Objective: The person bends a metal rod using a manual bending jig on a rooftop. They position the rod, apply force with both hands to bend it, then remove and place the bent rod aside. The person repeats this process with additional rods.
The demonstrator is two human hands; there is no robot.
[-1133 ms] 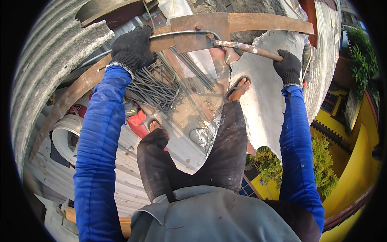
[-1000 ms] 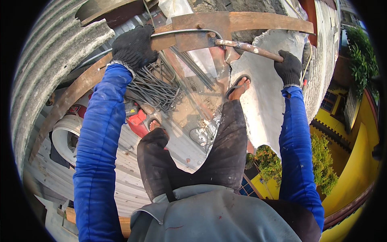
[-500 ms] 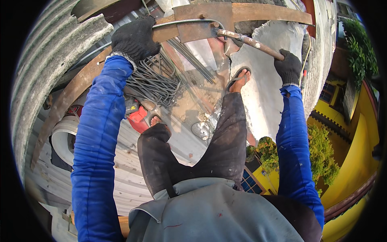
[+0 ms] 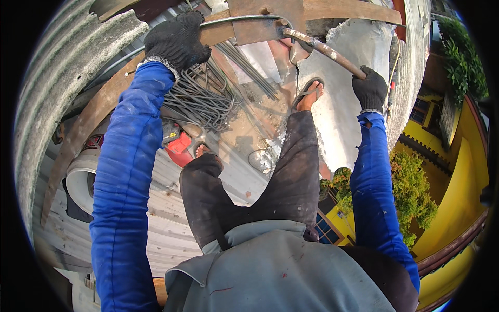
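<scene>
My left hand, in a black knit glove, is closed on a thin grey metal rod along a wooden beam. The rod curves round pegs on a rusty steel plate fixed to the beam, its end pointing downward in the picture. My right hand, also gloved, grips a paint-spattered brown pipe, whose far end meets the bent rod beside the pegs. Below the plate and my left hand lie straight rods and a heap of bent rods.
Corrugated sheeting edges the left; a white bucket and red-and-black tool lie lower left. My sandaled feet stand among rods and a broken pale sheet. At right, past the edge, yellow walls and trees show below.
The plate, beam and my left hand sit higher in the picture. My right hand has stayed lower, so the pipe now slopes more steeply, pulled toward me relative to the plate.
</scene>
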